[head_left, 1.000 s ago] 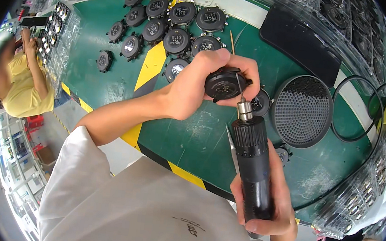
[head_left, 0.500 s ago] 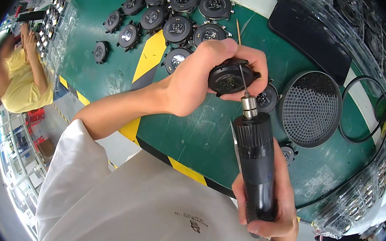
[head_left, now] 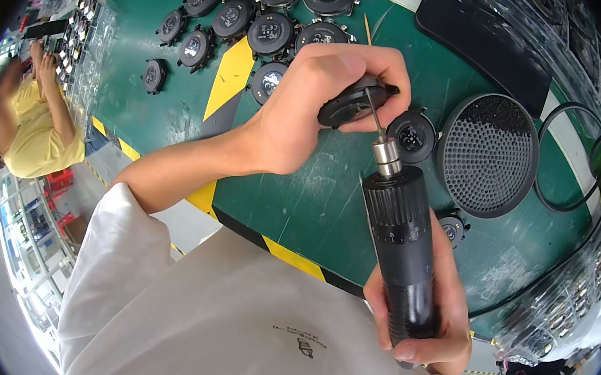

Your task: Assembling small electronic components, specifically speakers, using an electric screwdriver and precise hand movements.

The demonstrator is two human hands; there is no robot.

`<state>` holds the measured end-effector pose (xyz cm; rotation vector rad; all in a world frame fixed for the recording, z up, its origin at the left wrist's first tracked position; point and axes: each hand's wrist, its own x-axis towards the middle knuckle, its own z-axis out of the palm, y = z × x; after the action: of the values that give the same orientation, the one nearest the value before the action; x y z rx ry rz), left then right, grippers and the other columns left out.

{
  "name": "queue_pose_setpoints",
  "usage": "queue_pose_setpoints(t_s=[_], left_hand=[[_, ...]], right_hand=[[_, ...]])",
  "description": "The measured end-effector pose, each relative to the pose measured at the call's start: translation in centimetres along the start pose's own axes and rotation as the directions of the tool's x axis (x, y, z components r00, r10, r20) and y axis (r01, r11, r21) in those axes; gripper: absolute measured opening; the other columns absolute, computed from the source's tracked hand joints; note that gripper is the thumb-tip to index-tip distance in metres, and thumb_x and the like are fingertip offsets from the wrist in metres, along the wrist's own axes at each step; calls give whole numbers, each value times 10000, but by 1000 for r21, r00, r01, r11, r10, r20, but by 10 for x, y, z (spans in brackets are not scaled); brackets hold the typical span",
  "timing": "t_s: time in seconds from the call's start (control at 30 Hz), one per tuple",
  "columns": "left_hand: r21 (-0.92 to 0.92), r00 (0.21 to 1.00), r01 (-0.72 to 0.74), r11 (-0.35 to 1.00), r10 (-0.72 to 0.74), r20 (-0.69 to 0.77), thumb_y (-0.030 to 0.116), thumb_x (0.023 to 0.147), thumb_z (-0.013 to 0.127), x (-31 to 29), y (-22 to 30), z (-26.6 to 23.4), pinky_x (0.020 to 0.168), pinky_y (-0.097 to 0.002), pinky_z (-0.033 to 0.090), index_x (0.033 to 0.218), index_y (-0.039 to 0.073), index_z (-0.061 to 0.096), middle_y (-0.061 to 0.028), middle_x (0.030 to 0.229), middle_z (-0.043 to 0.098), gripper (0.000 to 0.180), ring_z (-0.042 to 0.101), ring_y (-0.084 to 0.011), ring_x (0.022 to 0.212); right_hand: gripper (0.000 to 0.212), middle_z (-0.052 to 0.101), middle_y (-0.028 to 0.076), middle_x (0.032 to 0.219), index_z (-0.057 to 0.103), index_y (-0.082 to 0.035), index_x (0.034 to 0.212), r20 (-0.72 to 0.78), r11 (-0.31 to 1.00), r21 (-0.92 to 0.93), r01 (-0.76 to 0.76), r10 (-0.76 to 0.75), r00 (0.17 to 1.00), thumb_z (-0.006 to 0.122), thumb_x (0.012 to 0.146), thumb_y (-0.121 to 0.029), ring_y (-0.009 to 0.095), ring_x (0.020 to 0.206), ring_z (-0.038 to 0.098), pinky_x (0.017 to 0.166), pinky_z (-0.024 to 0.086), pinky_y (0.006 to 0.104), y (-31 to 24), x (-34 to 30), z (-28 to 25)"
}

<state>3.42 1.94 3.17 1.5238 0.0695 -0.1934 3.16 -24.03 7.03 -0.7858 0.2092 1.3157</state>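
Note:
Between the fingers and thumb of my left hand (head_left: 302, 100) is a round black watch case (head_left: 346, 106), tilted above the green table. My right hand (head_left: 436, 322) is wrapped round a black electric screwdriver (head_left: 403, 246) with a silver chuck. Its thin bit points up and away to the watch case, the tip at the case's edge; whether it sits in a screw I cannot tell. Right beside my left fingers another watch case (head_left: 412, 136) lies on the table. A smaller one (head_left: 452, 229) is partly hidden behind my right hand and the screwdriver.
Several black watch cases (head_left: 271, 34) lie in rows at the far left. A round grey tray (head_left: 489, 155) with small holes and dark screws stands at the right. Behind it are a black mat (head_left: 480, 45) and a looped cable (head_left: 558, 207). A person in yellow (head_left: 47, 124) is far left.
My left hand has moved slightly left and up, tilting the watch case more. The watch case on the table beside it now shows more fully. My right hand still grips the screwdriver.

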Motion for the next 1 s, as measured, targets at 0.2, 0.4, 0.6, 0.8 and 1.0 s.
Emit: queue_pose_setpoints(t_s=[0.2, 0.4, 0.6, 0.8, 1.0], left_hand=[[-2, 1000, -4, 1000, 4, -3, 584, 905, 313, 0, 1, 1, 611, -278, 314, 819, -2, 559, -35, 725, 473, 642, 408, -126, 635], [-10, 999, 4, 1000, -5, -34, 608, 914, 303, -1, 1, 3, 595, -277, 304, 825, -1, 552, -34, 720, 466, 665, 394, -121, 621], [-6, 1000, -5, 1000, 5, -3, 607, 919, 295, 2, 1, 2, 589, -276, 297, 827, -6, 554, -33, 717, 467, 671, 392, -118, 617], [14, 1000, -20, 1000, 20, -8, 599, 923, 290, 1, 1, 2, 582, -278, 294, 833, -16, 559, -34, 718, 468, 678, 388, -119, 609], [29, 1000, -16, 999, 17, -10, 571, 917, 283, 0, 2, 2, 579, -280, 295, 818, -8, 538, -33, 702, 457, 640, 382, -120, 601]], right_hand=[[1398, 590, 192, 777, 53, -87, 1635, -45, 999, 35, -3, 5, 999, 837, 478, -121, 178, 486, 555, 455, 484, 261, 0, -2, 4], [1386, 590, 194, 771, 45, -60, 1628, -31, 999, 53, 7, -5, 1000, 812, 474, -90, 180, 483, 562, 453, 488, 264, 2, -1, 3], [1386, 599, 204, 781, 4, -45, 1618, -4, 997, 67, 22, -22, 1000, 777, 467, -42, 184, 485, 587, 458, 495, 257, 1, -2, 0], [1357, 606, 225, 803, -65, -46, 1610, 69, 991, 127, 47, -56, 996, 761, 534, -4, 194, 520, 626, 478, 507, 253, 5, -1, -5], [1365, 613, 243, 837, -134, -24, 1593, 75, 989, 147, 34, -45, 996, 764, 566, 10, 207, 548, 651, 502, 530, 262, 5, -1, -6]])
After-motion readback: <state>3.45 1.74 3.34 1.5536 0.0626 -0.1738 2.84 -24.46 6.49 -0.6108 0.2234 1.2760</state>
